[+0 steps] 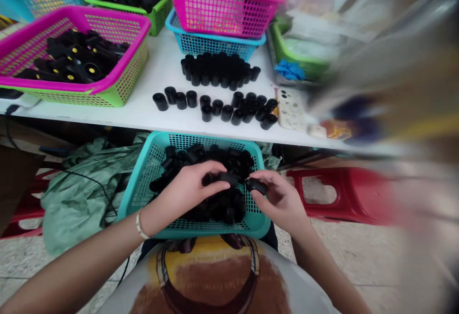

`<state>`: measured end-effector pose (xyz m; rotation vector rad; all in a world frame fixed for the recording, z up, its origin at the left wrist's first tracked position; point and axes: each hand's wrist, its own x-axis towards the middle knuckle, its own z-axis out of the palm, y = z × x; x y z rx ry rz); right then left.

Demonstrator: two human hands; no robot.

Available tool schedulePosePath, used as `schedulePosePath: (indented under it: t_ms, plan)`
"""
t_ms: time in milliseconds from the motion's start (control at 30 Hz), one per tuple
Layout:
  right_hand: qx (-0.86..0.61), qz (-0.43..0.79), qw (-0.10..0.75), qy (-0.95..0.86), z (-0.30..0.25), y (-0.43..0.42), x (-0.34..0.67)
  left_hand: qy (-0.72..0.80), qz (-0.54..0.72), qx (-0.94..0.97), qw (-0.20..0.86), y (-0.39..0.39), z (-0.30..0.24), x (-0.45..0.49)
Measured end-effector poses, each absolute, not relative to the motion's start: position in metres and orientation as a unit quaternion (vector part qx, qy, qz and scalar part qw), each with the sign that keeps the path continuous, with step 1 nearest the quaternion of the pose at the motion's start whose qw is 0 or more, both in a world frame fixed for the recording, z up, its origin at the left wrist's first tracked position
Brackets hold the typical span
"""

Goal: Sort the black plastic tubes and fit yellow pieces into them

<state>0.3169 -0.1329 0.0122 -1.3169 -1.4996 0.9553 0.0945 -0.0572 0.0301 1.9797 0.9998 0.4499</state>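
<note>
Both my hands are above a teal basket [143, 161] that sits on my lap, heaped with black cylindrical pieces [193, 154]. My left hand [197, 180] pinches a black cylinder [229, 178] between thumb and fingers. Close by on the right, my right hand [278, 197] grips another black cylinder [256, 186], its end turned toward the first. The two pieces are very near each other; whether they touch I cannot tell. Standing upright along the white table [143, 113] are several loose black cylinders [226, 113], with a tight block of them [218, 68] behind.
A pink-and-green basket [132, 56] of black parts with yellow dots stands left. A pink basket [222, 10] rests on a blue basket [215, 44] at the back. A phone [291, 108] lies right of the cylinders. Red stools [344, 194] flank me; a blurred shape fills the right.
</note>
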Motion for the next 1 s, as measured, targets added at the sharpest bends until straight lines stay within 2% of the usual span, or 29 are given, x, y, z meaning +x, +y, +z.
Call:
schedulePosePath:
  t_ms: [100, 233, 367, 533, 600, 733, 867, 933, 1000]
  plan:
    - [-0.519, 0.378, 0.464, -0.610, 0.017, -0.136, 0.308, 0.434, 0.235, 0.705, 0.510, -0.064, 0.028, 0.089]
    - [-0.469, 0.428, 0.511, -0.579, 0.018, -0.135, 0.301, 0.424, 0.245, 0.649, 0.582, -0.077, 0.025, 0.089]
    - [-0.456, 0.436, 0.485, -0.606, 0.016, -0.135, 0.298, 0.420, 0.248, 0.613, 0.622, -0.081, 0.026, 0.090]
    - [-0.476, 0.311, 0.437, -0.697, 0.023, -0.133, 0.298, 0.401, 0.248, 0.582, 0.662, -0.083, 0.024, 0.090]
    - [-0.529, 0.205, 0.422, -0.707, 0.024, -0.122, 0.308, 0.393, 0.268, 0.584, 0.657, -0.083, 0.022, 0.089]
    - [-0.657, -0.028, 0.400, -0.638, 0.012, -0.071, 0.351, 0.438, 0.356, 0.608, 0.558, -0.077, 0.019, 0.083]
    - [-0.683, -0.027, 0.402, -0.610, 0.000, -0.027, 0.384, 0.452, 0.373, 0.613, 0.530, -0.071, 0.022, 0.077]
    - [-0.672, -0.022, 0.420, -0.610, 0.005, -0.029, 0.380, 0.453, 0.370, 0.620, 0.522, -0.070, 0.026, 0.074]
    - [-0.660, -0.008, 0.391, -0.642, 0.015, -0.048, 0.364, 0.455, 0.364, 0.637, 0.504, -0.069, 0.030, 0.070]
